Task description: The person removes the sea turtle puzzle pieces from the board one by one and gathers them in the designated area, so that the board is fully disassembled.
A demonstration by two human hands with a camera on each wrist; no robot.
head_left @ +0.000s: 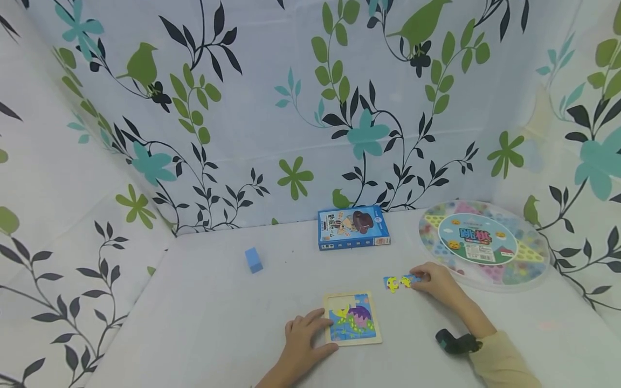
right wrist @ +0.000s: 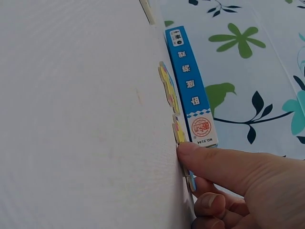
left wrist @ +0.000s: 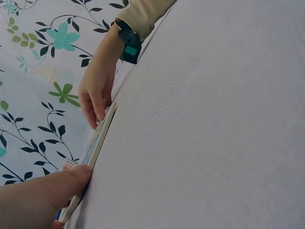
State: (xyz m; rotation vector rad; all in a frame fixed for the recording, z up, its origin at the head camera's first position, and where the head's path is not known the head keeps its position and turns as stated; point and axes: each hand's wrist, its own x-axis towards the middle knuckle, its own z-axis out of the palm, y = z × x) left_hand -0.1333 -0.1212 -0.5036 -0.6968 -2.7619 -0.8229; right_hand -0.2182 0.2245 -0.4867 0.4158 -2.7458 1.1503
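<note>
"Blue-and-yellow, that small flat puzzle piece (head_left: 406, 281): where is it?"

"Pinched in the right hand (head_left: 439, 284), beyond the upper-right corner of the square, pale wooden puzzle tray (head_left: 356, 341) and just beside another loose blue-and-yellow piece (head_left: 391, 283). The left hand (head_left: 303, 342) grips the tray's left side on the white table (head_left: 194, 323)."

"What could go wrong?"

"With 2 similar pieces, a mix-up or wrong turn could jam a tab at the bare upper-left corner (head_left: 338, 303). Pressing hard under a loose left grip could skid the tray."

"Any writing?"

"Along the flat blue cardboard box (head_left: 353, 227), 卧底游戏 and NO.9144. On the round multicoloured game set (head_left: 533, 256), the oval label (head_left: 477, 238) says 跳棋; its smaller print seems too blurred to read."
</note>
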